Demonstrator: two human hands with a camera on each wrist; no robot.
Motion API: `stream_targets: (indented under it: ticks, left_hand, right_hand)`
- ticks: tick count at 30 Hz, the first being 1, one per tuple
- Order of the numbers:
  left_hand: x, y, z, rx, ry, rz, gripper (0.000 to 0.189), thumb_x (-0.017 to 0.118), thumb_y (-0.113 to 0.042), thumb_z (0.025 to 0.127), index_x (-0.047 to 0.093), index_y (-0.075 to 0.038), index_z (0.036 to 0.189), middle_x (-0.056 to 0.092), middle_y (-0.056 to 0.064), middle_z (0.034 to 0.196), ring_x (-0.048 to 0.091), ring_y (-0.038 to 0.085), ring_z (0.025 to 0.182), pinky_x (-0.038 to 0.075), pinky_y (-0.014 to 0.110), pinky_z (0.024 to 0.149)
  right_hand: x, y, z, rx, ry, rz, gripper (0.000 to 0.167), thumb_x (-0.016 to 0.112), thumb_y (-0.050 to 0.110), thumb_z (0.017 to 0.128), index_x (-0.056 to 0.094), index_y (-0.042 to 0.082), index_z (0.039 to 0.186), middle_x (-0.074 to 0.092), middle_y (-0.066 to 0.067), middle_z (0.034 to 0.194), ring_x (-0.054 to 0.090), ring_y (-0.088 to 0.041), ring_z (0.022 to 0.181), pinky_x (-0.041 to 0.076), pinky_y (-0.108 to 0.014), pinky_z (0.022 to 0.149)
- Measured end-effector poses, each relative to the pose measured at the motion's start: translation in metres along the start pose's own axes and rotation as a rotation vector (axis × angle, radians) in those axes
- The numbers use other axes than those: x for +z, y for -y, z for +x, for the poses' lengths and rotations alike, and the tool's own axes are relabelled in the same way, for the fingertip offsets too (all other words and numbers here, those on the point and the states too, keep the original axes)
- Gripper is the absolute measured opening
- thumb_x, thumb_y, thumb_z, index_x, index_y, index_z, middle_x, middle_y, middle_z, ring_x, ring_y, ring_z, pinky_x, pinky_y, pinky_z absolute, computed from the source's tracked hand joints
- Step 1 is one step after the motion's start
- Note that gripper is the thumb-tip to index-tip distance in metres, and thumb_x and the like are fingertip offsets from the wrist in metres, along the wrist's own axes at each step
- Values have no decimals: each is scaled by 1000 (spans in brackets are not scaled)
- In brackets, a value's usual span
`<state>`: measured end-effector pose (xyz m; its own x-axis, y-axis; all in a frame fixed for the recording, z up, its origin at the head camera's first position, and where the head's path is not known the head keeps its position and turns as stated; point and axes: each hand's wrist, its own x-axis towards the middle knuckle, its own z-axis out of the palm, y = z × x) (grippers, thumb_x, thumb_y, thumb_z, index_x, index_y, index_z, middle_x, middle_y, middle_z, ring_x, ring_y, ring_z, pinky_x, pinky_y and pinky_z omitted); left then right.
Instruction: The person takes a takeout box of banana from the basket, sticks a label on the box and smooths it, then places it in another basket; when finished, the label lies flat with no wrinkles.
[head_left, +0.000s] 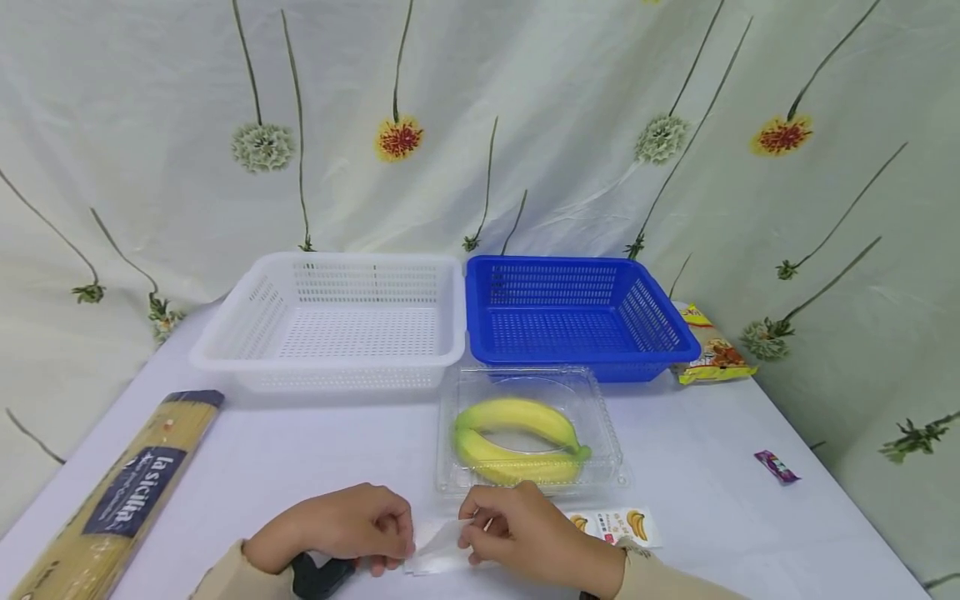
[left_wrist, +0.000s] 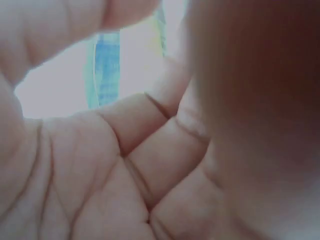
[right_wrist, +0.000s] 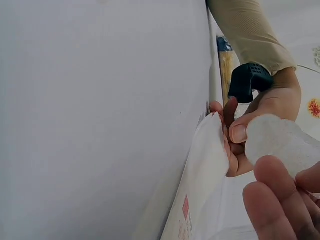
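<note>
My left hand [head_left: 348, 523] pinches the near end of a white paper strip [right_wrist: 202, 160] low over the table. Beside it, my right hand [head_left: 536, 537] pinches a thin translucent piece [right_wrist: 280, 142], which reaches toward the left thumb in the right wrist view. Whether that piece is still joined to the strip is hidden by the fingers. Banana pictures show on a label strip [head_left: 636, 525] lying right of the right hand. Just beyond the hands sits a clear plastic clamshell box [head_left: 607, 442] with bananas [head_left: 517, 412] seen through its lid. Palm and fingers fill the left wrist view.
Behind the box stand a white basket [head_left: 330, 364] and a blue basket [head_left: 570, 358]. A spaghetti pack [head_left: 135, 492] lies at the left. At the right are a yellow snack packet [head_left: 716, 350] and a small purple wrapper [head_left: 777, 467]. A flowered curtain hangs behind.
</note>
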<state>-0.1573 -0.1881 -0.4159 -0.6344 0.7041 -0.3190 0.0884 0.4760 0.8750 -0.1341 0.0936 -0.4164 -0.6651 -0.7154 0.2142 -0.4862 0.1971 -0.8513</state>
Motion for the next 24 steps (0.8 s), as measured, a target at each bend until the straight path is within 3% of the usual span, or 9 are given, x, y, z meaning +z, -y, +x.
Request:
stream_targets:
  ticks: [5, 8, 13, 17, 20, 24]
  left_hand:
    - [-6, 3, 1, 11, -105, 65, 5, 72, -9, 100, 68, -8, 98, 65, -2, 71, 57, 12, 59, 47, 21, 52]
    - [-10, 4, 5, 42, -209, 81, 14, 70, -11, 101, 64, -4, 111, 66, 0, 80, 60, 15, 65, 53, 26, 55]
    - [-14, -3, 14, 78, -401, 42, 29, 71, -16, 103, 62, 1, 124, 70, 3, 89, 66, 20, 77, 58, 32, 60]
    - [-15, -11, 19, 101, -502, 14, 33, 72, -18, 104, 61, 3, 128, 72, 4, 89, 68, 22, 78, 58, 34, 59]
    - [-15, -14, 24, 95, -545, 4, 33, 71, -18, 106, 61, 3, 129, 73, 5, 90, 68, 22, 79, 58, 33, 59]
    - [-17, -16, 29, 82, -576, -11, 33, 70, -17, 106, 62, 4, 130, 74, 7, 91, 69, 22, 79, 58, 32, 61]
  right_hand:
    - [-10, -6, -5, -56, -36, 112, 6, 66, -6, 104, 71, -2, 102, 81, -19, 97, 79, -9, 89, 65, -30, 77]
    - [-14, -6, -7, -70, -61, 161, 5, 68, -6, 102, 73, -5, 102, 80, -21, 96, 80, -14, 90, 66, -33, 76]
    - [-18, -1, -8, -41, -73, 255, 7, 65, -12, 99, 71, -7, 100, 77, -26, 92, 80, -19, 84, 66, -38, 72]
    - [-20, 2, -7, 9, -44, 342, 12, 57, -16, 96, 66, -11, 101, 73, -31, 89, 81, -26, 83, 66, -40, 70]
    - [-23, 4, -5, 33, -33, 384, 15, 55, -18, 93, 66, -14, 102, 70, -31, 90, 79, -18, 82, 66, -38, 71]
    - [-27, 5, -3, 17, -57, 369, 16, 54, -20, 90, 66, -16, 99, 69, -32, 95, 69, -3, 80, 62, -25, 70]
